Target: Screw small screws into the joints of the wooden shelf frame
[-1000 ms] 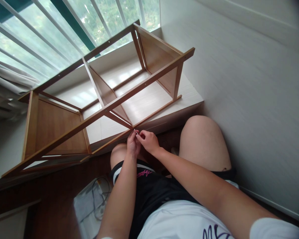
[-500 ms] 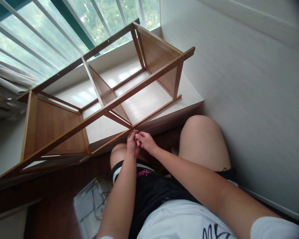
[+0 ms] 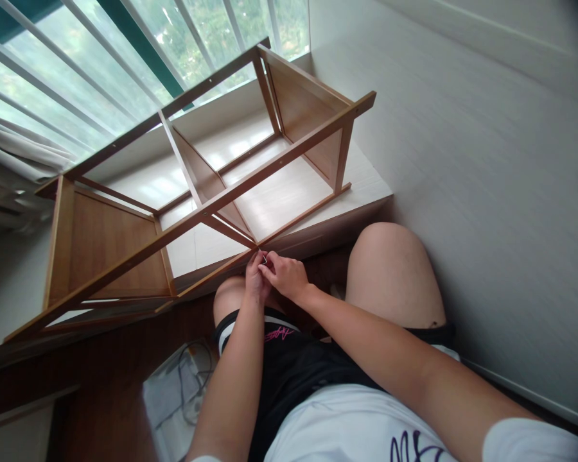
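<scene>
Here a wooden shelf [image 3: 197, 212] lies on its side on a white ledge [image 3: 366, 183] under the window [image 3: 125, 51]. It is brown and open, with long thin bars, a board at each end and one board in the middle. Its front bar [image 3: 308, 215] runs along the near edge of the ledge, just above the person's lap.

A pale wall [image 3: 462, 160] is close on the right, and a light curtain [image 3: 19, 160] hangs on the left. The person's bare knee [image 3: 390, 269] sticks up right beside the hands. A white bag with cords [image 3: 173, 391] sits lower down on the dark floor [image 3: 101, 385].

Both hands meet where the middle board joins the front bar. The right hand [image 3: 284, 276] pinches a small shiny piece [image 3: 264, 260] tight between thumb and finger. The left hand [image 3: 255, 282] is curled up small, its fingertips against the bar. I cannot tell if it holds anything.
</scene>
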`<action>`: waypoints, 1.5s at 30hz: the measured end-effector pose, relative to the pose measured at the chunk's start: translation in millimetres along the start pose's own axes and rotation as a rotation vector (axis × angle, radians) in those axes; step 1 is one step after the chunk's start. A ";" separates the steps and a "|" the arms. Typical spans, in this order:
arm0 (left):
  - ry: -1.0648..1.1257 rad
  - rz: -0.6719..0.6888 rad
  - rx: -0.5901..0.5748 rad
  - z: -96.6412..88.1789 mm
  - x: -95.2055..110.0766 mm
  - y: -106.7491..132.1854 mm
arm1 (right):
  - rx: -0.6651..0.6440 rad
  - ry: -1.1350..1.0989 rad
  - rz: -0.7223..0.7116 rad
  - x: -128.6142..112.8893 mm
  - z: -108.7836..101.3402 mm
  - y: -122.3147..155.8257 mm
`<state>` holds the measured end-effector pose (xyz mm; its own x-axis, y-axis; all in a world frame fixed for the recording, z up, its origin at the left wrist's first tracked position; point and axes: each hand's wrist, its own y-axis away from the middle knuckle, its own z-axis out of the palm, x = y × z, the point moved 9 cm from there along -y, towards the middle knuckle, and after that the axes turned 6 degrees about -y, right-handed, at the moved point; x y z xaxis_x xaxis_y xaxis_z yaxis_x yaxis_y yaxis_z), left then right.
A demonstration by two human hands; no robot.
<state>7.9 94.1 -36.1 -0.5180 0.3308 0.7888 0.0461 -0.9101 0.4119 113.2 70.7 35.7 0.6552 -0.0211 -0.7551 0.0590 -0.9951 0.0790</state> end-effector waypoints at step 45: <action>-0.040 -0.027 0.041 -6.5 -5.9 -0.5 | 0.005 -1.702 0.301 22.3 63.1 -1.9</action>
<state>5.3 91.0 -43.9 -0.4853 0.3655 0.7942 0.0678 -0.8899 0.4510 80.2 66.0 -22.3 -0.8258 -0.2585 -0.5012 0.0896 -0.9376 0.3359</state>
